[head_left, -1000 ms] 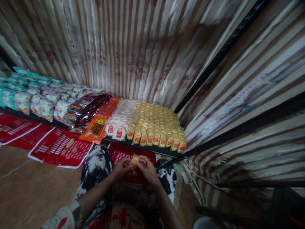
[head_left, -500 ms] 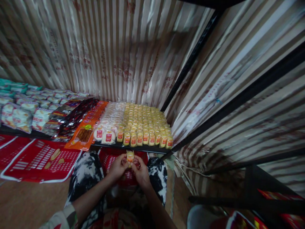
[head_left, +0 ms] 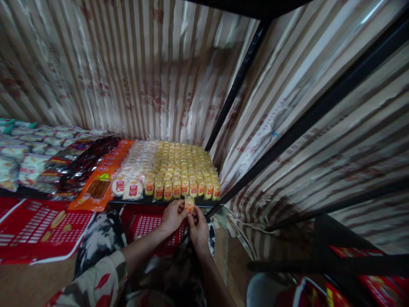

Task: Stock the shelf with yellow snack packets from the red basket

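Between my two hands is a small yellow packaged snack cake (head_left: 189, 204) with an orange-red label, held upright near the shelf's front edge. The fingers of my left hand (head_left: 174, 216) pinch its left side. My right hand (head_left: 198, 226) grips its lower right side. Just behind it on the black shelf (head_left: 140, 200) stand tight rows of matching yellow packs (head_left: 182, 164). Left of them are clear packs of round white cakes (head_left: 133, 188) with red labels. Below my hands sits a red plastic basket (head_left: 145, 224), partly hidden by my arms.
An orange bag of brown sticks (head_left: 99, 187), dark red packets (head_left: 86, 160) and white bags (head_left: 33, 168) fill the shelf leftward. Another red basket (head_left: 35, 228) stands lower left. Black metal bars (head_left: 238, 85) and a striped curtain (head_left: 143, 76) enclose the back and right. Red packets (head_left: 383, 290) lie lower right.
My hands have moved right and closer to the shelf edge with the snack cake still between them. The camera view has turned slightly right, so the shelf goods appear farther left.
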`<state>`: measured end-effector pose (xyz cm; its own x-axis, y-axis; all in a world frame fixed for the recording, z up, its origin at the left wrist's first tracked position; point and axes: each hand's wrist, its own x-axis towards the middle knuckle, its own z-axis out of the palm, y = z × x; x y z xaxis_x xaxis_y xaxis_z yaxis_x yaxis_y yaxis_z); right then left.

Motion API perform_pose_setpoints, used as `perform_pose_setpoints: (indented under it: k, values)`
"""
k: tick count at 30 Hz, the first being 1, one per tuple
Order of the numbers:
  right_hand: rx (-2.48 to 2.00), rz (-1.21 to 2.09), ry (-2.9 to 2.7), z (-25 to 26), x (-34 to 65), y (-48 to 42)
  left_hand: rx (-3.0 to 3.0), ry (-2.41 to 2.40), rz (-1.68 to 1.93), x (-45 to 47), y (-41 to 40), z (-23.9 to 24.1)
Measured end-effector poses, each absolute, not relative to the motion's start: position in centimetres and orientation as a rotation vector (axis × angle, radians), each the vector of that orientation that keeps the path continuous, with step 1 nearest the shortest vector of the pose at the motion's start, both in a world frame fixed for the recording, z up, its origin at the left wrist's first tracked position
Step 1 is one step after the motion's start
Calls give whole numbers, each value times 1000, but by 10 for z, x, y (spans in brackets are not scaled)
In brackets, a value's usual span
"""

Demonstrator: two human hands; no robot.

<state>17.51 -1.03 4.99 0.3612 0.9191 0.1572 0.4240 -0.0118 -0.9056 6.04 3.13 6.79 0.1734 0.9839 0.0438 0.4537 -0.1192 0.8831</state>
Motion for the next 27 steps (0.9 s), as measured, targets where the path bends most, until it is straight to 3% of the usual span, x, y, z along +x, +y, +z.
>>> perform_pose_setpoints:
  k: [12,27]
  values:
    - [-1605,55,-1416,39,205,5,1711,1510,911,128,61,79]
    - [-1557,83,-1414,19,217,22,1808,1584,945,145,69,74]
